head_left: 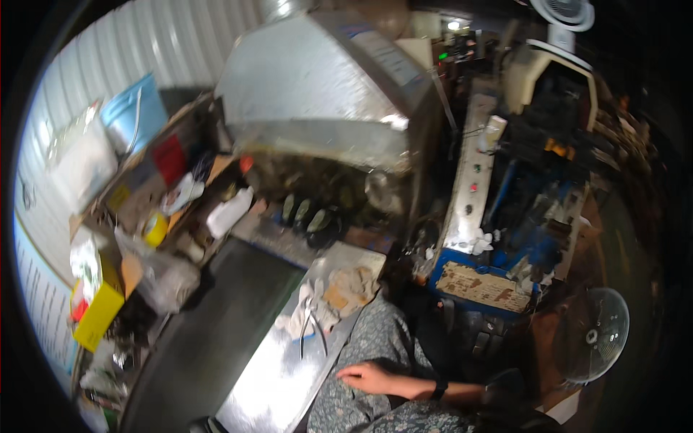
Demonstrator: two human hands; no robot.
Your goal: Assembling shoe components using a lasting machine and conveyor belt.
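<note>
One sheet-metal hood (317, 86) stands over the far end, the largest thing in view. Next in size is one long dark panel (224, 317), and along its right edge runs one bright metal worktop (271, 379). To the right is one blue-framed machine (476, 307). One floral-patterned garment (390, 332) covers the person's lap beside the worktop. Two round fans show at the right, one low (592, 335) and one high (564, 11). One light-blue bucket (135, 115) and one yellow box (99, 310) stand at the left.

One heap of crumpled pale and tan cloth (352, 289) lies on the worktop. One right hand (367, 377) rests on the garment, its fingers lightly extended and close together, with hold of nothing that shows. The left hand is out of view, so I cannot tell how its fingers stand. One pair of pliers (308, 315), handles spread, lies against the cloth on the worktop, ahead and to the left of the right hand and apart from it. Smaller are one white bottle (229, 213), one yellow tape roll (154, 229) and what seem, through the blur, three pale-green ovals (318, 220) under the hood.
</note>
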